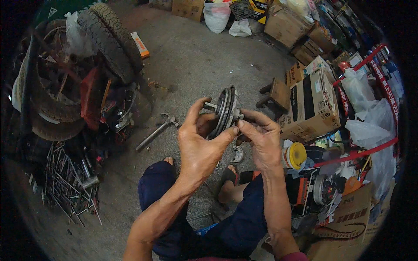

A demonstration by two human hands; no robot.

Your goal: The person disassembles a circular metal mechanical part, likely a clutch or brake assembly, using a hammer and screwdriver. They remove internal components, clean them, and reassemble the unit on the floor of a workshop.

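Note:
A round, dark metal disc part (225, 111), with a grooved rim and a short stub at its centre, is held up on edge in front of me. My left hand (202, 141) grips it by the rim, thumb on the near lower edge, the other fingers partly hidden behind it. A bolt-like metal piece (211, 106) sticks out on the disc's left side. My right hand (260, 132) is closed, thumb and fingers pinching at the stub on the disc's right face. Whether a loose nut is between those fingertips, I cannot make out.
On the concrete floor lie a hammer (153, 134) and a curved metal piece (237, 154). Tyres (104, 41) and a heap of thin rods (65, 178) are on the left. To the right are a wooden stool (275, 95), cardboard boxes (315, 106) and a yellow-lidded tub (297, 155).

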